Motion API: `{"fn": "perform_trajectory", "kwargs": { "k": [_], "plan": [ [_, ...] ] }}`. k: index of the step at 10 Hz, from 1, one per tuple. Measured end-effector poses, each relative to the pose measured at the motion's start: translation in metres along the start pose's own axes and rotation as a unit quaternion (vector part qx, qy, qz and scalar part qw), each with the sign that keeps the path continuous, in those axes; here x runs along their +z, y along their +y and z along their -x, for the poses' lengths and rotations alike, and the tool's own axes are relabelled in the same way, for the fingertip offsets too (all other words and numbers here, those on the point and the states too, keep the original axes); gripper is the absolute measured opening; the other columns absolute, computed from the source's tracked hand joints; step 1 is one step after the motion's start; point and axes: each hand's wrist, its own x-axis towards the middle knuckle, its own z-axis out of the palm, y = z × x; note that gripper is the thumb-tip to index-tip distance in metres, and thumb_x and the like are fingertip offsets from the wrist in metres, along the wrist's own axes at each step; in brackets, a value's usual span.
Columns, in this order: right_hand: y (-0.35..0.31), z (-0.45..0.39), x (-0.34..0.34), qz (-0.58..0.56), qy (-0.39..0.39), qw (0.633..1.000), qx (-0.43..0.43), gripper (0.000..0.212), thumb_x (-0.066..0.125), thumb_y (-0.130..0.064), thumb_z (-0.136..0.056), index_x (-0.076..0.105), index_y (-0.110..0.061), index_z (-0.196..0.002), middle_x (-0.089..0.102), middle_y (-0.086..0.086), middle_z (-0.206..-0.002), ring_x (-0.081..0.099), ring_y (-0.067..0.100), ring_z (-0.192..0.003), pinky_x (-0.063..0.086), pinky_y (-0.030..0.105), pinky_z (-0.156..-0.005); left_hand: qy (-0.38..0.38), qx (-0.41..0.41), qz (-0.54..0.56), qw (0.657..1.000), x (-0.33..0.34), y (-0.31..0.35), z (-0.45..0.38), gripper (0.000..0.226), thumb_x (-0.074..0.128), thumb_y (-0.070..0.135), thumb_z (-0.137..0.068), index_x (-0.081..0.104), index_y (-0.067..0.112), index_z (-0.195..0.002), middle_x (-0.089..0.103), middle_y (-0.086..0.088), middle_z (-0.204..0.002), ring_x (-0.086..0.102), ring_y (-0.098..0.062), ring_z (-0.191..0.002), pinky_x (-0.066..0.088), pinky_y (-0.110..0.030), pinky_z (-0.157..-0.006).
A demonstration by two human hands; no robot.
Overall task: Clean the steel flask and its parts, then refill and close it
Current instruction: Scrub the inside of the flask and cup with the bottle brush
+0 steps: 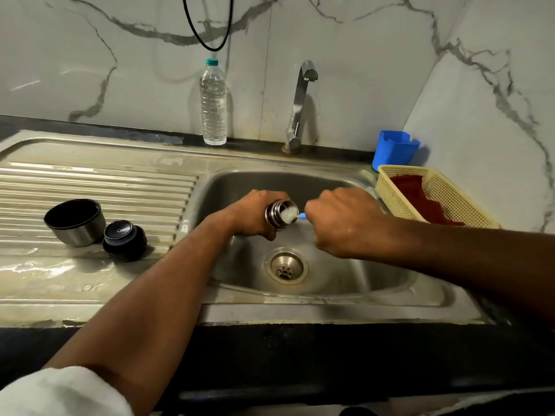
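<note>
Over the sink basin (330,277), my left hand (255,214) grips the steel flask (277,216), which lies on its side with its open mouth facing right. White bristles of a bottle brush (290,216) fill that mouth. My right hand (342,220) grips the brush's blue handle, of which only a short stub shows beside my fingers. Most of the flask's body is hidden inside my left hand. On the ribbed drainboard (90,187) at the left stand the flask's steel cup lid (75,222), mouth up, and its dark stopper (124,240) beside it.
A clear water bottle (213,103) with a teal cap stands behind the sink, left of the chrome tap (300,106). At the right are a blue holder (393,150) and a cream mesh basket (435,195) with a red cloth inside. The drain (285,267) lies below my hands.
</note>
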Motion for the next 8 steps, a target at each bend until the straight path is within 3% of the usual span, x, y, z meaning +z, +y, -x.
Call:
{"fn": "perform_trajectory", "kwargs": {
  "k": [1, 2, 3, 4, 5, 6, 7, 8],
  "plan": [
    [-0.005, -0.01, -0.008, -0.405, -0.127, 0.878, 0.222, 0.018, 0.058, -0.015, -0.095, 0.063, -0.014, -0.078, 0.053, 0.002, -0.064, 0.043, 0.015, -0.05, 0.031, 0.024, -0.049, -0.004, 0.021, -0.029, 0.999, -0.002, 0.001, 0.001, 0.067, 0.094, 0.007, -0.064, 0.065, 0.031, -0.119, 0.068, 0.012, -0.11, 0.066, -0.011, -0.101, 0.053, -0.031, -0.088],
    [0.006, -0.008, -0.008, -0.27, -0.094, 0.945, 0.161, 0.013, 0.06, -0.018, -0.095, 0.068, -0.009, -0.091, 0.052, 0.001, -0.065, 0.046, 0.019, -0.054, 0.034, 0.027, -0.052, 0.024, 0.029, -0.05, 0.998, -0.005, 0.001, 0.0, 0.067, 0.094, 0.009, -0.061, 0.064, 0.033, -0.116, 0.067, 0.014, -0.108, 0.065, -0.013, -0.1, 0.056, -0.039, -0.089],
    [0.013, 0.015, 0.007, 0.232, 0.124, 0.96, -0.094, 0.016, 0.065, -0.019, -0.095, 0.06, -0.01, -0.082, 0.036, 0.003, -0.061, 0.034, 0.021, -0.048, 0.027, 0.032, -0.048, 0.034, 0.017, -0.036, 0.999, -0.007, -0.004, 0.003, 0.068, 0.094, 0.008, -0.062, 0.064, 0.029, -0.119, 0.068, 0.012, -0.11, 0.066, -0.012, -0.103, 0.055, -0.036, -0.091],
    [0.009, 0.028, 0.01, 0.234, 0.103, 0.962, -0.092, 0.015, 0.062, -0.02, -0.097, 0.064, -0.008, -0.089, 0.041, 0.003, -0.061, 0.031, 0.019, -0.047, 0.02, 0.03, -0.046, 0.032, 0.025, -0.032, 0.999, -0.005, -0.004, 0.003, 0.07, 0.094, 0.008, -0.06, 0.065, 0.028, -0.12, 0.07, 0.011, -0.11, 0.067, -0.012, -0.102, 0.057, -0.037, -0.091],
    [0.002, 0.019, 0.0, -0.235, -0.073, 0.957, 0.156, 0.018, 0.055, -0.024, -0.101, 0.067, -0.01, -0.101, 0.051, -0.003, -0.067, 0.045, 0.015, -0.051, 0.029, 0.025, -0.047, 0.038, 0.037, -0.051, 0.997, -0.004, -0.003, 0.001, 0.07, 0.094, 0.009, -0.058, 0.065, 0.031, -0.118, 0.069, 0.014, -0.109, 0.066, -0.012, -0.101, 0.057, -0.039, -0.092],
    [0.006, 0.014, 0.003, -0.574, -0.117, 0.759, 0.284, 0.028, 0.049, -0.021, -0.104, 0.074, -0.008, -0.098, 0.05, 0.001, -0.061, 0.035, 0.011, -0.044, 0.027, 0.022, -0.045, 0.051, 0.058, -0.067, 0.995, -0.005, -0.004, 0.0, 0.069, 0.093, 0.011, -0.059, 0.063, 0.035, -0.116, 0.066, 0.014, -0.109, 0.064, -0.012, -0.101, 0.057, -0.043, -0.092],
    [0.013, 0.022, 0.011, -0.148, -0.022, 0.984, 0.093, 0.023, 0.046, -0.019, -0.104, 0.067, -0.011, -0.098, 0.063, 0.004, -0.076, 0.055, 0.02, -0.06, 0.035, 0.029, -0.051, 0.057, 0.049, -0.074, 0.995, -0.005, -0.004, 0.0, 0.068, 0.094, 0.013, -0.061, 0.063, 0.033, -0.118, 0.068, 0.011, -0.111, 0.064, -0.013, -0.103, 0.056, -0.042, -0.094],
    [0.017, 0.037, 0.015, 0.252, 0.091, 0.961, -0.064, 0.052, 0.016, -0.006, -0.107, 0.067, -0.004, -0.107, 0.059, 0.006, -0.068, 0.054, 0.022, -0.051, 0.027, 0.032, -0.049, 0.05, 0.046, -0.042, 0.997, -0.003, -0.007, -0.001, 0.068, 0.093, 0.01, -0.06, 0.065, 0.029, -0.119, 0.069, 0.012, -0.108, 0.065, -0.01, -0.099, 0.054, -0.032, -0.086]
  ]
}}
